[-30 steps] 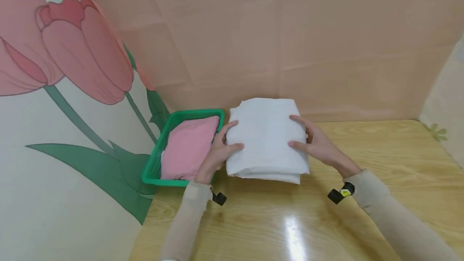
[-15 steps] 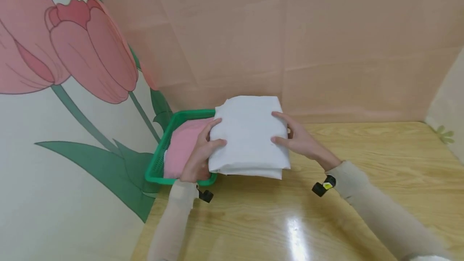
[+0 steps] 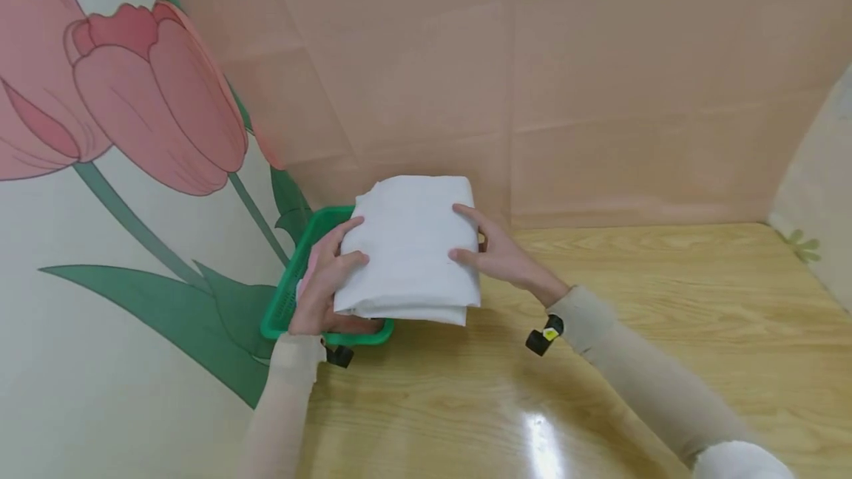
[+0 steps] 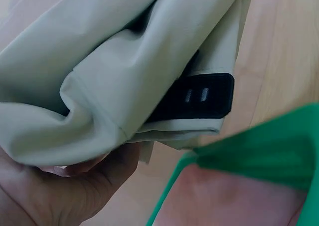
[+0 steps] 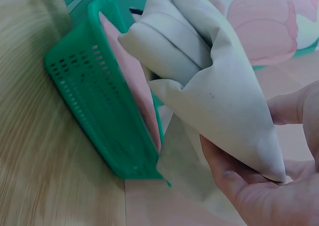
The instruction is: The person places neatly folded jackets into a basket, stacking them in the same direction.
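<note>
A folded white garment (image 3: 413, 250) is held up between both hands, over the green plastic basket (image 3: 279, 313). My left hand (image 3: 326, 272) grips its left edge, with thumb and a finger on top. On the right edge, my right hand (image 3: 502, 253) holds it the same way. The left wrist view shows a black tab (image 4: 199, 96) with two small metal bars among the garment's folds. Pink folded cloth (image 5: 132, 79) lies in the basket, mostly hidden from the head view by the garment and left hand.
The basket stands on a wood-grain table (image 3: 599, 361), at its back left. A wall with painted tulips (image 3: 146, 102) rises on the left, and a pinkish-brown sheet (image 3: 532, 80) covers the back.
Both hands have carried the white garment leftward, from beside the basket to above it. More of the pink cloth is now covered.
</note>
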{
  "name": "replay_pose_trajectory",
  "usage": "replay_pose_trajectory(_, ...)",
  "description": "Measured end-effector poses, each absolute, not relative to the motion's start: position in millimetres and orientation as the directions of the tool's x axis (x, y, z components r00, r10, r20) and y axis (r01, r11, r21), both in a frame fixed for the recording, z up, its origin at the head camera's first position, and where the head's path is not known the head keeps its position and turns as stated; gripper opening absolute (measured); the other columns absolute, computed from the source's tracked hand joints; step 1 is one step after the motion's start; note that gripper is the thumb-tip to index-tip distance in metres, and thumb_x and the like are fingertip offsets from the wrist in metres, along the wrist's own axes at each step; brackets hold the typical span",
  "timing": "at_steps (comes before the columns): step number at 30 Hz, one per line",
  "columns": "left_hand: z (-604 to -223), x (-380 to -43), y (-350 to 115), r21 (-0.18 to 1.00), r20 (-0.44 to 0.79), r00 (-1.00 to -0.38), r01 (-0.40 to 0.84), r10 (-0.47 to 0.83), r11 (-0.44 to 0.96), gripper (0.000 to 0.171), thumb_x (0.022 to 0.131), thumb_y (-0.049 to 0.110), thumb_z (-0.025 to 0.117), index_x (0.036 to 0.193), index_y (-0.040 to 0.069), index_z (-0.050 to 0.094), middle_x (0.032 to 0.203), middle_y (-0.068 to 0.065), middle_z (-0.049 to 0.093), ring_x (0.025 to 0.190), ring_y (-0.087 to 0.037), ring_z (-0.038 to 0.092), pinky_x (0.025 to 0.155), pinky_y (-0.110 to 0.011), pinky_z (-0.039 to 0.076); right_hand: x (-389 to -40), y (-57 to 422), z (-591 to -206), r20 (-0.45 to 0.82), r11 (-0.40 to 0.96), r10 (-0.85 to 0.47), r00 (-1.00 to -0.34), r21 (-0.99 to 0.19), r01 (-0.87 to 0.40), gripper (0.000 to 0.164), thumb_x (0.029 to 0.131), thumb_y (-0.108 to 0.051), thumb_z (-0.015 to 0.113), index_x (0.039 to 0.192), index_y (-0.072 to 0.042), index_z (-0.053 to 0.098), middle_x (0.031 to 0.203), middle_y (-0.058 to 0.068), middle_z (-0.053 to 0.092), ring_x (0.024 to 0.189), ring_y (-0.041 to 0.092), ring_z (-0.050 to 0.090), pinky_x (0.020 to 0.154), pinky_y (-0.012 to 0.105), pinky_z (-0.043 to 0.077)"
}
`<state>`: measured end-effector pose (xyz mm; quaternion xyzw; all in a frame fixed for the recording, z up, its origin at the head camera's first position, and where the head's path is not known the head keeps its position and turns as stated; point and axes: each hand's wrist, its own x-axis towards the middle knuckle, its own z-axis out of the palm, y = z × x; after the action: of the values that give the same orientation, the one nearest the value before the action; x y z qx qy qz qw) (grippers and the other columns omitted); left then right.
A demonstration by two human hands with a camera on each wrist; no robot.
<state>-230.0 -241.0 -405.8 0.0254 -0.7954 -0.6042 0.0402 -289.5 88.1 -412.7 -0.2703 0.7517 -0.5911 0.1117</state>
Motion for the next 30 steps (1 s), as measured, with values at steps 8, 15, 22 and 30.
replay_pose_trajectory(8, -404.1, -241.2, -276.0, 0.959, 0.098, -0.992, 0.072, -0.083, 0.274, 0.072, 0.092, 0.003, 0.066, 0.158, 0.029, 0.052, 0.17, -0.007, 0.033, 0.148, -0.035, 0.035, 0.121, -0.054, 0.029, -286.2, 53.9, -407.3, 0.197, 0.138, -0.526, -0.828, -0.94, -0.312, 0.089, 0.098, -0.009, 0.076, 0.17, -0.023, 0.028, 0.17, 0.018, 0.031, 0.132, 0.04, 0.058, 0.098, 0.048, 0.06)
replay_pose_trajectory(15, -392.8, -239.8, -287.4, 0.958, 0.112, -0.991, 0.087, -0.078, 0.274, 0.076, 0.092, -0.003, 0.065, 0.162, 0.021, 0.048, 0.173, -0.009, 0.031, 0.145, -0.033, 0.038, 0.117, -0.047, 0.035, -281.6, 40.3, -400.4, 0.213, 0.098, -0.524, -0.825, -0.947, -0.307, 0.089, 0.097, -0.006, 0.076, 0.17, -0.023, 0.027, 0.168, 0.019, 0.033, 0.132, 0.041, 0.058, 0.096, 0.049, 0.061)
replay_pose_trajectory(22, -379.2, -237.1, -301.4, 0.951, 0.127, -0.989, 0.101, -0.07, 0.291, 0.077, 0.092, -0.006, 0.062, 0.163, 0.02, 0.045, 0.172, -0.014, 0.028, 0.141, -0.035, 0.039, 0.109, -0.043, 0.038, -278.9, 27.0, -391.8, 0.207, 0.085, -0.529, -0.823, -0.952, -0.294, 0.088, 0.098, -0.008, 0.075, 0.17, -0.028, 0.028, 0.167, 0.018, 0.034, 0.128, 0.043, 0.061, 0.092, 0.048, 0.063)
replay_pose_trajectory(30, -370.1, -232.4, -322.1, 0.938, 0.123, -0.989, 0.09, -0.079, 0.335, 0.077, 0.093, -0.004, 0.062, 0.164, 0.018, 0.043, 0.175, -0.012, 0.024, 0.144, -0.036, 0.036, 0.109, -0.043, 0.037, -277.6, 4.7, -388.1, 0.237, 0.065, -0.546, -0.804, -0.944, -0.323, 0.088, 0.099, -0.009, 0.075, 0.171, -0.023, 0.026, 0.167, 0.017, 0.033, 0.13, 0.04, 0.058, 0.094, 0.049, 0.061)
